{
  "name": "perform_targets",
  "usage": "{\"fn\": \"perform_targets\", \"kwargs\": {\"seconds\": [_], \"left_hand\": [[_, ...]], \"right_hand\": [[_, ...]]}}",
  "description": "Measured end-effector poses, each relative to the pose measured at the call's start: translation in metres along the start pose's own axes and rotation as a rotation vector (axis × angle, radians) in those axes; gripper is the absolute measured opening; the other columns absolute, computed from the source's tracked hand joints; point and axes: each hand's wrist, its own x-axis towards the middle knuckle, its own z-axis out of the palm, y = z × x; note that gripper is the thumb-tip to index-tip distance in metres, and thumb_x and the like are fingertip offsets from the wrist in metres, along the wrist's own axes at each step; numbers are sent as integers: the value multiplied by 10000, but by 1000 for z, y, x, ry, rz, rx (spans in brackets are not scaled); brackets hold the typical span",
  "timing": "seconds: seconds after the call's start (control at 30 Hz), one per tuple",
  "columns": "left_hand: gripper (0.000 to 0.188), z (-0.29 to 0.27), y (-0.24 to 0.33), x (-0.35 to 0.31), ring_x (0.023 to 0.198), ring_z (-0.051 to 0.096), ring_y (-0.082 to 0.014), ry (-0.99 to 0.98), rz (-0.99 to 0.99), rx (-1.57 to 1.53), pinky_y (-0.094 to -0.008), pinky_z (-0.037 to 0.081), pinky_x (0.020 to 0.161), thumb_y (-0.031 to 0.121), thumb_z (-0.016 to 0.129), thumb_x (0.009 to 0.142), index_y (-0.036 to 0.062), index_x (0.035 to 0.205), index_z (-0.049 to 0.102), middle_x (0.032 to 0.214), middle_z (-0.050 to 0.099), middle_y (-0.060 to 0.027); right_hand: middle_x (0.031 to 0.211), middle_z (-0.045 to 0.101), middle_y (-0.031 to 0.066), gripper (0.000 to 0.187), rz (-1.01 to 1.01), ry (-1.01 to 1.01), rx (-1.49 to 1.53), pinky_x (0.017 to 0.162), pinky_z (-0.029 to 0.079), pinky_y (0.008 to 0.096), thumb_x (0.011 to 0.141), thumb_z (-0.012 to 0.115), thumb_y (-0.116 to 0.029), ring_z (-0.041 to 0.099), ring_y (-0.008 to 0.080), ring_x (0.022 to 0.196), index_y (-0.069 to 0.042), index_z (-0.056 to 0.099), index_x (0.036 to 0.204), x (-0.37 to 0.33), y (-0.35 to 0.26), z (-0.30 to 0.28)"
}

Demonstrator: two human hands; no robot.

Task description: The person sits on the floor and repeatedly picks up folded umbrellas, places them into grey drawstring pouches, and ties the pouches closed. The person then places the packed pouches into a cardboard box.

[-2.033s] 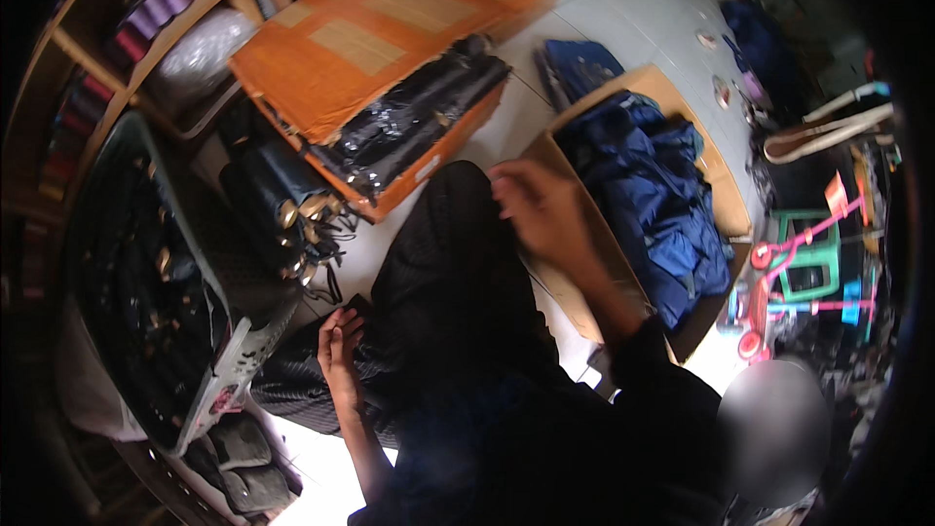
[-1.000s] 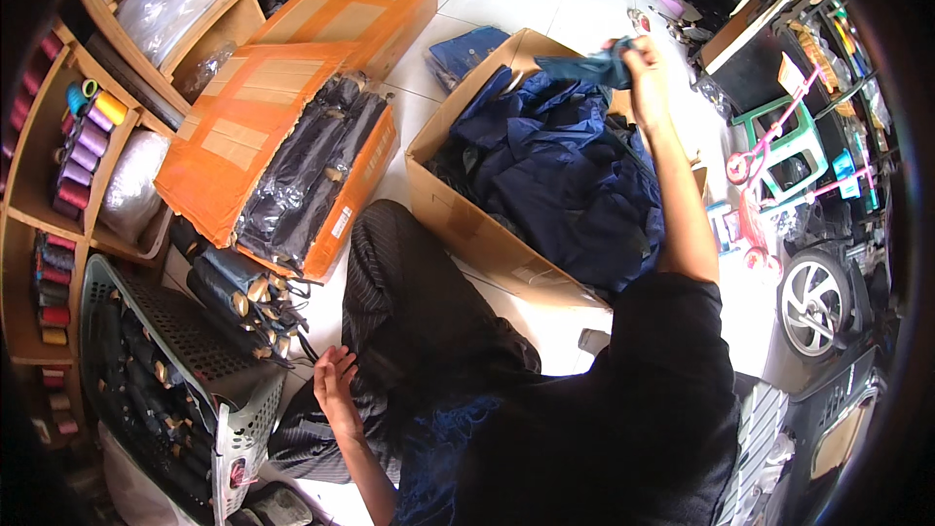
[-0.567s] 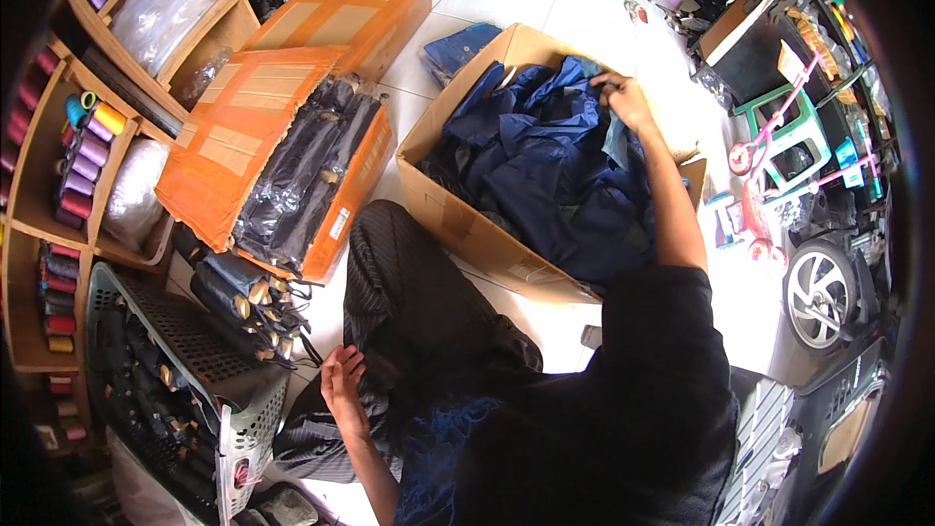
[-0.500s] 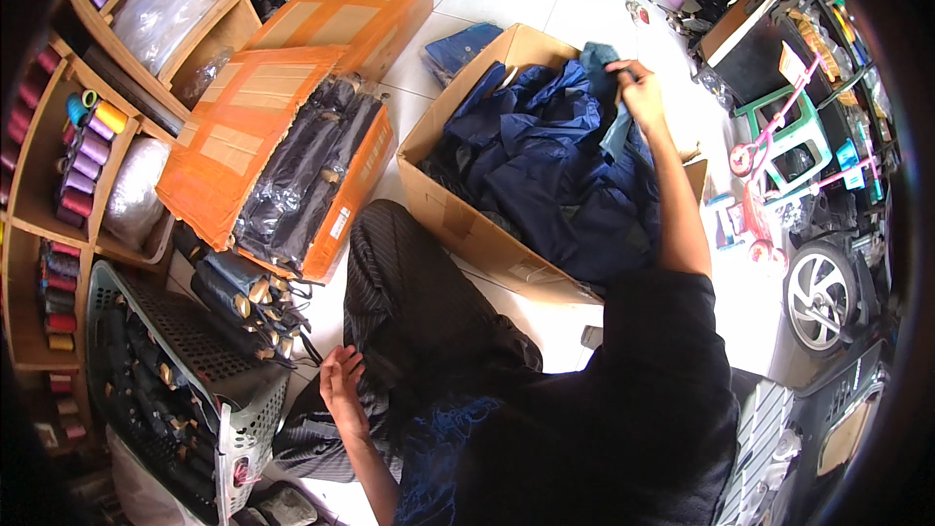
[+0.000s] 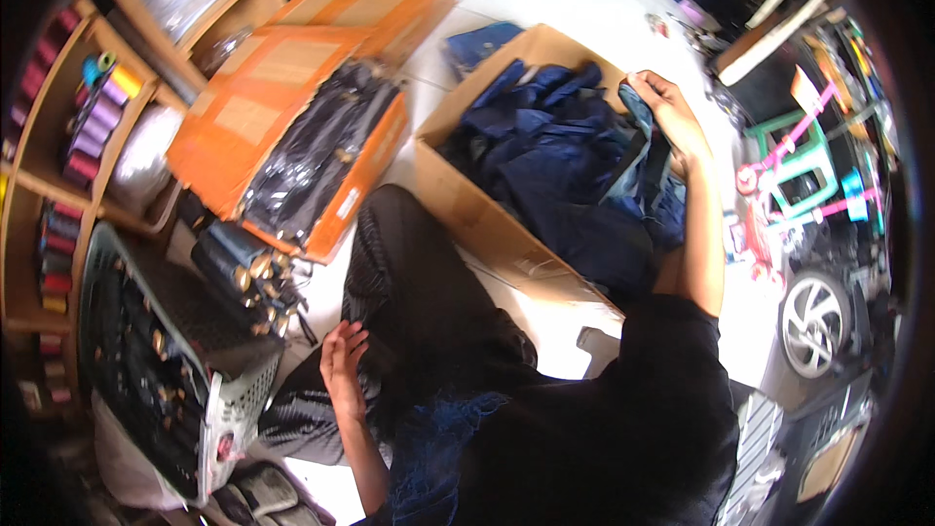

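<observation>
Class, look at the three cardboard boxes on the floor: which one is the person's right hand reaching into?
The plain brown box full of dark blue cloth; the right hand grips cloth there. The other two boxes are orange.

White tiled floor [image 5: 545,0] – cardboard box [image 5: 487,224], orange boxes [image 5: 263,107] on it.

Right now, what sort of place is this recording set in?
Probably a small garment workshop or stockroom: shelves of thread cones, a cardboard box heaped with dark blue garments that the right hand grips, and orange cartons of bagged dark goods.
</observation>
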Motion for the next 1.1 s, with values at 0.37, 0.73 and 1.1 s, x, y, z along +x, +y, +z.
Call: {"fn": "perform_targets", "kwargs": {"seconds": [0.37, 0.73, 1.1], "left_hand": [[657, 39, 53, -2, 1193, 503, -264, -426, 302, -10, -376, 366, 1026, 449, 536, 914, -15, 1357, 397, 1308, 521, -191], [349, 42, 27, 3, 908, 590, -142, 135, 89, -41, -300, 465, 855, 34, 709, 805, -19, 1130, 593, 1020, 644, -44], [564, 53, 3, 19, 1146, 505, -221, 129, -134, -75, -326, 366, 1006, 116, 715, 825, -46, 1294, 446, 1265, 527, -124]], "right_hand": [[789, 554, 7, 216, -202, -860, 282, 476, 408, 209, 936, 579, -173, 510, 64, 529, -27, 569, 1095, -78, -121, 155], [1180, 522, 119, 371, -531, -860, 211, 897, 444, 310, 950, 552, -193, 520, 177, 1109, -54, 459, 1281, -106, -83, 299], [989, 669, 186, 287, -30, 331, -751, 824, 494, 381, 759, 602, -129, 651, 335, 891, -26, 644, 1024, 74, 110, -5]]}}
